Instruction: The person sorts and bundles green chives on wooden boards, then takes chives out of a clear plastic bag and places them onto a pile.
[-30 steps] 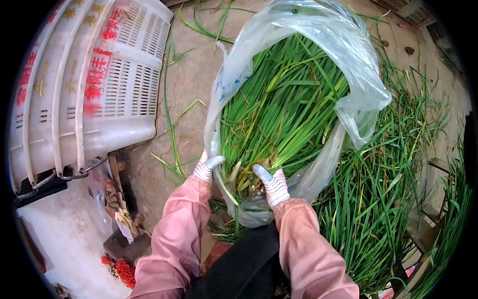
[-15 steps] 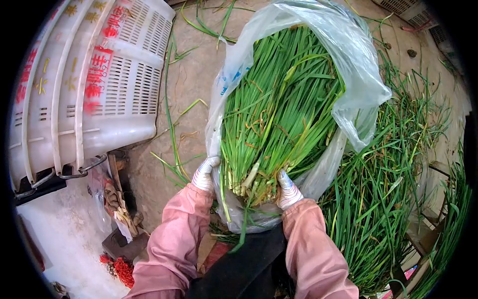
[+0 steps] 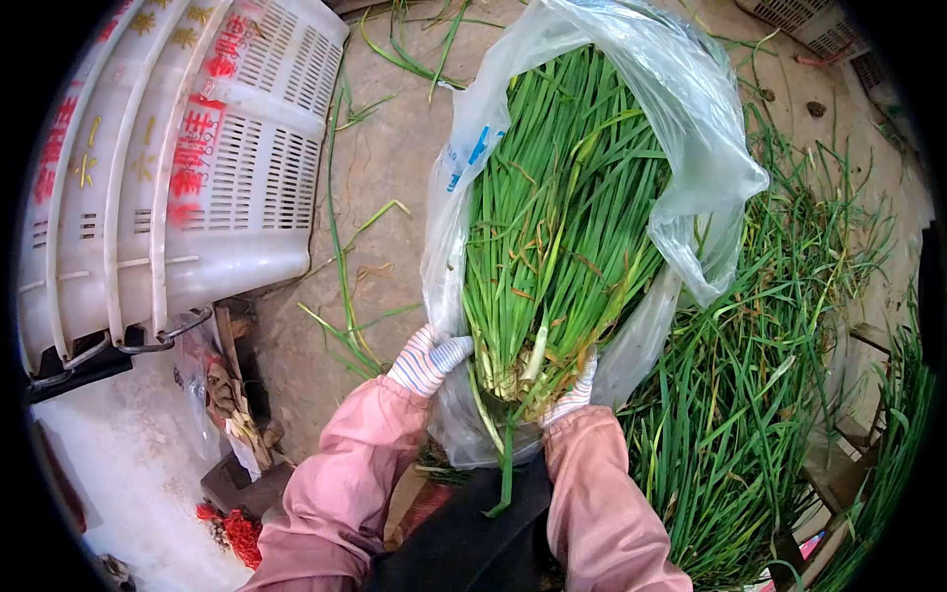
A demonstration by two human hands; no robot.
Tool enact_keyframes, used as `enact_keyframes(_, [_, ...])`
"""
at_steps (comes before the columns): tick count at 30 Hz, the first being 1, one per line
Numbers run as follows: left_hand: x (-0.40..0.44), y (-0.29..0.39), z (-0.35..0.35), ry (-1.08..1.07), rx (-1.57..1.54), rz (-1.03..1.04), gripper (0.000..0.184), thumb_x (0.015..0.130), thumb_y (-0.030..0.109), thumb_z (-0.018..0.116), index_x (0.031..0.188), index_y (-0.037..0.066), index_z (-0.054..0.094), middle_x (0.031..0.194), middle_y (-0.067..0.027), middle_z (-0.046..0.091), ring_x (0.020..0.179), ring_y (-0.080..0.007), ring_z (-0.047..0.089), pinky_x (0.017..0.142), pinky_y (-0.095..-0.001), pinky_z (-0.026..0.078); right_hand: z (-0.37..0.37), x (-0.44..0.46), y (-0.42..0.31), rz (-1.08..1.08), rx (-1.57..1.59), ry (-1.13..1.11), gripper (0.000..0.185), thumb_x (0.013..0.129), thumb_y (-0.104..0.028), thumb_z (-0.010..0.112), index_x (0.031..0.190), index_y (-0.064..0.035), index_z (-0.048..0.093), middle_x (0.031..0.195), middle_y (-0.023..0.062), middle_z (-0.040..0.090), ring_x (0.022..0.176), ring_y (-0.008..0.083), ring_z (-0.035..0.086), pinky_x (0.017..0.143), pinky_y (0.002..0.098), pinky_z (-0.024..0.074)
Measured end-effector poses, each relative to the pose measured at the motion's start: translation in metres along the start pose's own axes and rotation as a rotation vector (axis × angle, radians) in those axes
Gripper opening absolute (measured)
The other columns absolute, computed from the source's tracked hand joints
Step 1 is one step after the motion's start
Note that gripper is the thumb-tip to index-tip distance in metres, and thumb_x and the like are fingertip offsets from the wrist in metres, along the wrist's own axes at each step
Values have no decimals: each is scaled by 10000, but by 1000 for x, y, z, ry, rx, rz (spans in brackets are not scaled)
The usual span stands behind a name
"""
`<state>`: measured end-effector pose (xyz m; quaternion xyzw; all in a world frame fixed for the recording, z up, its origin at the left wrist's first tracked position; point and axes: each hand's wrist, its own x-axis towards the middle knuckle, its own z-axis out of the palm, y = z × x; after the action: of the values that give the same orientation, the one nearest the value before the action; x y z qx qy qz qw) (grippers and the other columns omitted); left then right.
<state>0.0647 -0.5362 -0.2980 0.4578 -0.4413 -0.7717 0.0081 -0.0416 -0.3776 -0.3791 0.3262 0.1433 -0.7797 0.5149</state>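
A thick bunch of garlic chives (image 3: 567, 217) lies in a clear plastic bag (image 3: 700, 148), its pale root ends towards me and the green leaves pointing away. My left hand (image 3: 431, 361), in a striped white glove, is closed on the left side of the bag, beside the root ends, with the thumb on top. At the right of the root ends, my gloved right hand (image 3: 575, 393) is closed against the bunch; its fingers are partly hidden. One loose green stalk (image 3: 505, 464) hangs from the near end over my dark apron (image 3: 473, 538).
Stacked white plastic crates (image 3: 227, 168) stand at the left. A large heap of loose green leaves (image 3: 730, 424) covers the ground at the right. Red string (image 3: 243, 538) lies at the lower left, and more crates (image 3: 814, 30) are at the top right.
The root ends have shifted slightly right, and the bag's left side has moved right with my left hand. My right hand has slid further around and under the bunch.
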Motion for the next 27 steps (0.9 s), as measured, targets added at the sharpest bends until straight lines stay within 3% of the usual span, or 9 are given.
enact_keyframes(9, [-7,-1,4,-63,-68,157,370,833,189,598,1154,10,557,1037,-28,613,961,-143,569,854,-285,448,39,-27,-8,68,-213,-119,629,806,-463,622,1298,-118,434,1253,141,498,1101,344,509,924,527,438])
enact_keyframes(11, [-9,4,17,59,179,208,316,836,228,592,1059,3,602,914,-69,644,846,-144,600,752,-295,474,32,-23,-2,63,-123,-73,704,764,-450,677,1319,-112,404,1254,132,505,1129,338,496,934,535,428])
enact_keyframes(13, [-12,25,28,104,1123,316,266,821,264,561,829,1,605,689,-219,561,622,-372,559,572,-433,445,27,-18,4,-37,44,-1,661,772,-408,681,1306,-113,424,1253,123,509,1133,335,490,950,536,413])
enact_keyframes(15, [-15,25,34,156,1144,337,311,814,312,551,796,3,589,684,-234,550,652,-434,515,581,-456,438,26,-14,5,-48,91,-45,593,793,-364,664,1287,-116,450,1250,120,513,1124,331,495,952,537,410])
enact_keyframes(19, [-29,42,23,-76,1075,243,287,801,241,585,951,-3,588,815,-197,612,745,-351,597,673,-400,478,24,-16,4,-21,218,-150,488,838,-325,606,1258,-111,477,1241,119,518,1090,324,520,927,533,437])
enact_keyframes(22, [-44,17,-8,-95,244,202,555,760,27,600,1286,23,421,1169,-37,537,1067,-161,515,928,-314,407,-3,-14,4,-41,206,-45,492,852,-366,579,1257,-113,461,1195,133,535,993,317,577,764,475,547])
enact_keyframes(23, [-48,13,-15,-94,240,201,555,760,27,600,1286,23,421,1169,-37,537,1067,-161,515,928,-314,407,-8,-14,1,-84,166,10,511,849,-391,578,1259,-112,456,1175,137,542,973,317,584,726,466,558])
enact_keyframes(25, [-56,7,-32,150,143,250,585,765,42,644,1295,7,400,1164,-89,547,1054,-172,530,926,-306,420,-11,-13,-8,-132,111,93,528,846,-406,578,1263,-110,449,1164,144,539,959,317,590,684,449,570])
enact_keyframes(27, [-49,-21,-80,360,74,94,654,719,-13,663,1307,2,377,1139,-94,557,1050,-196,539,934,-309,423,0,-14,-18,-122,129,88,523,846,-386,578,1268,-107,446,1183,150,521,970,317,586,676,434,573])
